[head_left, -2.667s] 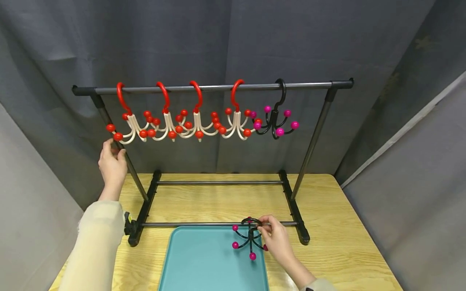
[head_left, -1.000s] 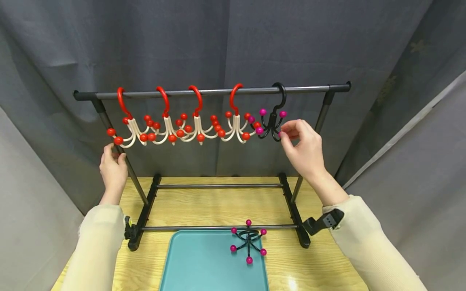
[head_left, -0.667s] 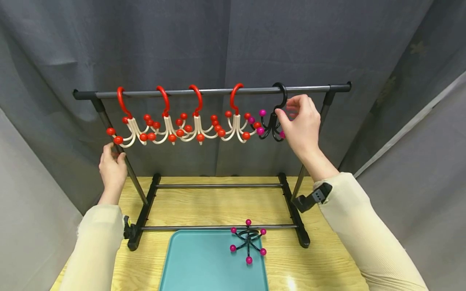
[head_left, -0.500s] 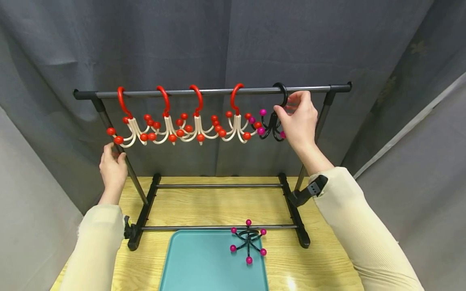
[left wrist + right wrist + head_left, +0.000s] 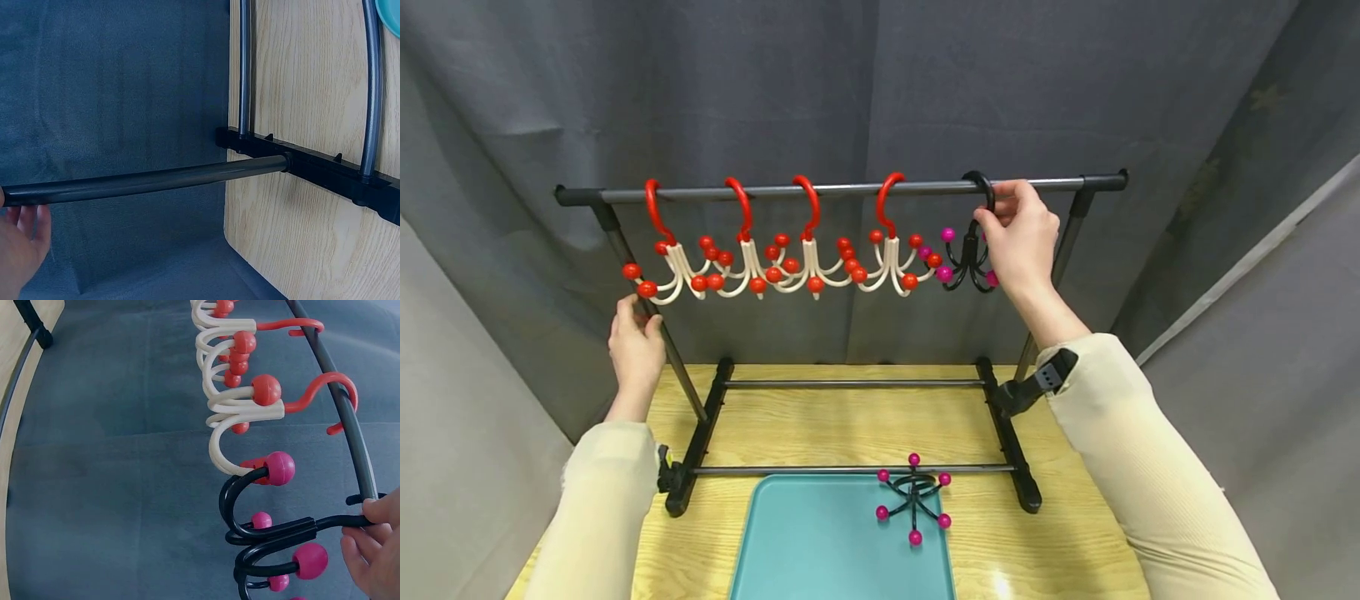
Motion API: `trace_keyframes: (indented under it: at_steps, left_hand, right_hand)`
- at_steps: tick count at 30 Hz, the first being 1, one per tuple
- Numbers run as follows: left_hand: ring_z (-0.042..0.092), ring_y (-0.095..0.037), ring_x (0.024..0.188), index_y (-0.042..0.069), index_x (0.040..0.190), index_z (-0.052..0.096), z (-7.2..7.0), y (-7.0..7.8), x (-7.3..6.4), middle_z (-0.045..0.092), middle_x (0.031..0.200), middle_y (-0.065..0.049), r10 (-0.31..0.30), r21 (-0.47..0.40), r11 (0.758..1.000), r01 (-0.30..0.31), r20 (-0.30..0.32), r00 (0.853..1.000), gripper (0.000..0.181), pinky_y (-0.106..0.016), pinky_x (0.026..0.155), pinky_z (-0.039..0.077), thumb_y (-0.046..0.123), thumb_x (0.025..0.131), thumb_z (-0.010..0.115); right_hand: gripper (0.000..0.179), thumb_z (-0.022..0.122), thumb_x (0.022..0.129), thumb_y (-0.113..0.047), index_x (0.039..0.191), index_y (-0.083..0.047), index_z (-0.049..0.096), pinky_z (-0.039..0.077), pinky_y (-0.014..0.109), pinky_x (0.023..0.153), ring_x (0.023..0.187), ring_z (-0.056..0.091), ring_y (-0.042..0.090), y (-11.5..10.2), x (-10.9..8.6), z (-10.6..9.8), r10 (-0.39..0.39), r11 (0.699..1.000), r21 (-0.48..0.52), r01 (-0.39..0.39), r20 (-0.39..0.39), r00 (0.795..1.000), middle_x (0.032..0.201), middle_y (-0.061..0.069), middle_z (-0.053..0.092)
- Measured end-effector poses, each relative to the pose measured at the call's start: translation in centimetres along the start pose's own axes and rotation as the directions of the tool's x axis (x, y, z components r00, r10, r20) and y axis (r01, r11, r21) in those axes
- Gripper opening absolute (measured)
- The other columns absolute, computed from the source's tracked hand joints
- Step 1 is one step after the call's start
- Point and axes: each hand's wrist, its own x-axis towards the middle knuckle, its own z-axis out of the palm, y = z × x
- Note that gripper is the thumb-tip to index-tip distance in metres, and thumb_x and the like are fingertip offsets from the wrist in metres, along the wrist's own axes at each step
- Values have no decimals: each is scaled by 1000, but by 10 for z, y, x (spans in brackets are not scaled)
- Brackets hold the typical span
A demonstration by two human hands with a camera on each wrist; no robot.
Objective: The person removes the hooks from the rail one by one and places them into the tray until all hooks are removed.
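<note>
1. Dark gray curtain fills the upper frame; light wood table across the lower half.
2. Rack stands on the table, top bar spanning the upper third.
3. Left hand, left side of frame: grasping the left post, thumb and fingers on opposite sides. Only part of it shows in the left wrist view.
4. Right hand, upper right: pinching the black hanger by its hook, close under the top bar. Right wrist view has the hook looped over that bar.
5. Black hanger is last at the right end of the row, magenta ball tips. Contact with its neighbor: can't tell.
6. Four red-and-white hangers hang left of it, arms overlapping in view.
7. Second black hanger lies at the upper right corner of the teal tray, bottom center.
8. Cream sleeves on both arms, black wrist units at the cuffs.
</note>
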Motion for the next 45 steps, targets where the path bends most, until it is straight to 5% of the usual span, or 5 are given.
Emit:
trace_keyframes:
  at_steps: [10, 19, 35, 45]
  left_hand:
    - [52, -42, 95, 9, 125, 43, 1, 1, 1, 53, 103, -24, 12, -4, 1000, -12, -1, 1000, 36, -53, 82, 37, 11, 91, 52]
    - [51, -42, 95, 9, 125, 43, 1, 2, 1, 52, 103, -23, 9, -4, 1000, -9, -11, 1000, 35, -53, 82, 37, 11, 91, 52]
    - [52, -41, 95, 10, 125, 43, 1, 0, 1, 54, 104, -22, 2, -8, 1000, -2, -11, 1000, 34, -51, 83, 38, 12, 91, 51]
    - [52, -41, 96, 9, 126, 43, 2, 1, 0, 54, 105, -22, -11, -5, 1000, 11, -4, 1000, 35, -52, 83, 37, 11, 91, 51]
  right_hand:
    - [27, 68, 81, -17, 102, -6, 57, 40, 11, 67, 67, 55, -5, -11, 2, -19, 11, 998, 62, -8, -43, 999, 91, 8, 69]
    - [27, 69, 79, -23, 100, -9, 59, 40, 16, 68, 69, 58, -2, -25, -13, -40, 8, 990, 138, -4, -26, 1000, 85, 3, 67]
    - [25, 72, 76, -13, 95, -3, 59, 48, 15, 69, 69, 62, 4, -26, -79, -50, -53, 944, 328, 23, 82, 995, 76, -9, 65]
    - [21, 72, 76, -9, 91, -1, 60, 50, 17, 68, 69, 62, 5, -13, -125, -33, -16, 908, 408, -94, 257, 966, 80, 11, 67]
